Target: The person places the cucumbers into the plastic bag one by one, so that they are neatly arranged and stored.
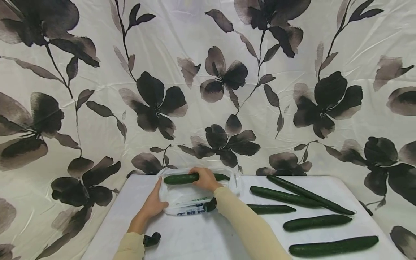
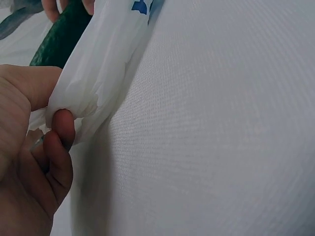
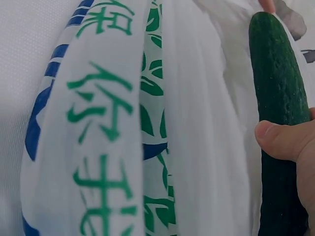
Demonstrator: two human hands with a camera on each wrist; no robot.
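My right hand grips a dark green cucumber around its middle, thumb on the near side. The cucumber lies lengthwise across the mouth of a white plastic bag with green and blue print. In the right wrist view the cucumber runs alongside the bag's open edge, and the printed bag wall fills the middle. At the bag's left side, my left hand pinches the rim between thumb and fingers. The left wrist view shows the bag's edge folded between them.
Several more cucumbers lie on the white table to the right. One cucumber is partly behind my right forearm; another long one rests across its neighbour. A floral cloth hangs behind the table.
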